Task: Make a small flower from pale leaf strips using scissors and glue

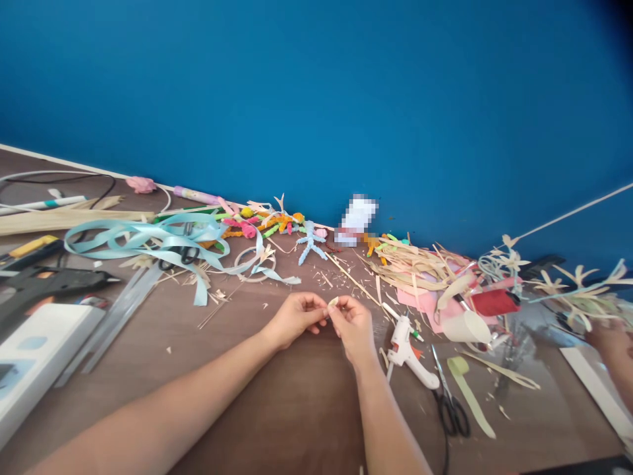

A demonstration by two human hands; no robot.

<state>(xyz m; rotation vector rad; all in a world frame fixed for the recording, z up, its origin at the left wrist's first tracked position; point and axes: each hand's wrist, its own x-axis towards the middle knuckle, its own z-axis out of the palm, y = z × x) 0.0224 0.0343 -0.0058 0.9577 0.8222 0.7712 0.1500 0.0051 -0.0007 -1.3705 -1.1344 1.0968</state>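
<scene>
My left hand (297,320) and my right hand (353,326) meet at the fingertips above the brown table. Between the thumb and forefinger of my right hand is a small cream-coloured piece (333,301), perhaps a bit of dried husk. The fingers of my left hand are pinched together close against it; what they hold, if anything, is hidden. To the right of my right hand lies a white glue gun (408,353), with black-handled scissors (451,402) and a pale green ribbon (469,389) beyond it.
Light blue ribbon (148,234) lies loosely coiled at the left, near a black glue gun (49,284), clear glue sticks (121,316) and a white power strip (47,356). Dried strips (420,260) and a red spool (494,302) are at the right. Another person's hand (613,346) shows at the right edge.
</scene>
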